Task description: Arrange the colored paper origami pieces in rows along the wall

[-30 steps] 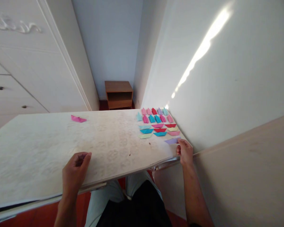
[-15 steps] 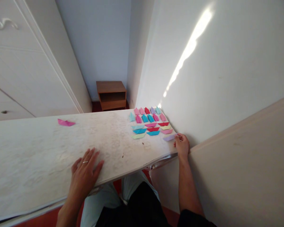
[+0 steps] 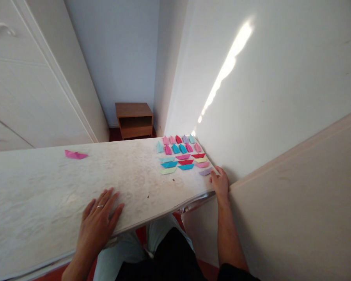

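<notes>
The purple paper boat (image 3: pixel 205 171) is set near the right corner of the tabletop (image 3: pixel 46 195), below the pink boat (image 3: pixel 202 165). Its right end is met by the fingers of the right hand (image 3: pixel 220 184). The hands are not held the same way: the right one is partly curled, and it cannot be told if the purple paper boat is pinched or just touched. The left hand (image 3: pixel 96 224) is laid flat and open, palm down, with nothing held in it, and a ring (image 3: pixel 100 206) is worn on one finger.

More boats are lined up by the purple one. A yellow boat (image 3: pixel 200 160) and a red boat (image 3: pixel 198 155) are placed above the pink one. To the left, a blue boat (image 3: pixel 186 167) and a pale green boat (image 3: pixel 168 171) can be seen. Behind them, small folded papers (image 3: pixel 175 148) are put in two rows. Far off to the left, a bright pink boat (image 3: pixel 76 155) is set alone.

Past the tabletop, a brown cabinet (image 3: pixel 134 110) is seen on the floor. The white wall (image 3: pixel 280 117) on the right is lit by a bright streak of light (image 3: pixel 229 60)
</notes>
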### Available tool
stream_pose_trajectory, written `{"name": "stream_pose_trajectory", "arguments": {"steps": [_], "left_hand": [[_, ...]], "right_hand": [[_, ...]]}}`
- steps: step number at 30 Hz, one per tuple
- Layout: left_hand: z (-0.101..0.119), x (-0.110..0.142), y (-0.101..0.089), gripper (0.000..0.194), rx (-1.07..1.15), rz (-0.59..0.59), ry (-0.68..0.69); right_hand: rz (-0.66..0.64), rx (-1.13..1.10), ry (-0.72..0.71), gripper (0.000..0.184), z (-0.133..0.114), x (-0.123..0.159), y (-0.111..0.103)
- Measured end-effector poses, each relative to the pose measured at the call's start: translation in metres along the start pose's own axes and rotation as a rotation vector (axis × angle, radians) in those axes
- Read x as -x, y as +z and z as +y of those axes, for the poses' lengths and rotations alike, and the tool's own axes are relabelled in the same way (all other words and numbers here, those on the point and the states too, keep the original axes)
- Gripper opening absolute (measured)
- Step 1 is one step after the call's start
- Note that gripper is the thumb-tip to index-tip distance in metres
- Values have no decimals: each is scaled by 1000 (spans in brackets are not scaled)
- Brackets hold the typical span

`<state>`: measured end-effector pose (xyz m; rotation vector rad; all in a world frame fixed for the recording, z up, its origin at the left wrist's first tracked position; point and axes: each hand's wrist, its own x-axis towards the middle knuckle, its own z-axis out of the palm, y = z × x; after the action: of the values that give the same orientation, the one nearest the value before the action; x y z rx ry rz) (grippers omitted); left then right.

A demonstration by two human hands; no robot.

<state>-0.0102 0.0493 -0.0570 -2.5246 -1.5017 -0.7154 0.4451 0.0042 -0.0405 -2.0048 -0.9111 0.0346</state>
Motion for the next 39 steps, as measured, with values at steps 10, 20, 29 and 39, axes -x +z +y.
{"name": "stream_pose_trajectory", "arguments": {"steps": [10, 20, 29, 39], "left_hand": [[-3, 1, 2, 52, -28, 37, 41], [-1, 1, 0, 51, -17, -4, -4], [-1, 0, -1, 49, 3, 12, -1], [1, -1, -3, 47, -25, 1, -9]], "right_hand": [[-221, 254, -353, 39, 0, 23, -6], [-261, 445, -378, 43, -5, 23, 6], [-224, 529, -317, 42, -11, 28, 8], [-252, 602, -255, 45, -22, 27, 12]]}}
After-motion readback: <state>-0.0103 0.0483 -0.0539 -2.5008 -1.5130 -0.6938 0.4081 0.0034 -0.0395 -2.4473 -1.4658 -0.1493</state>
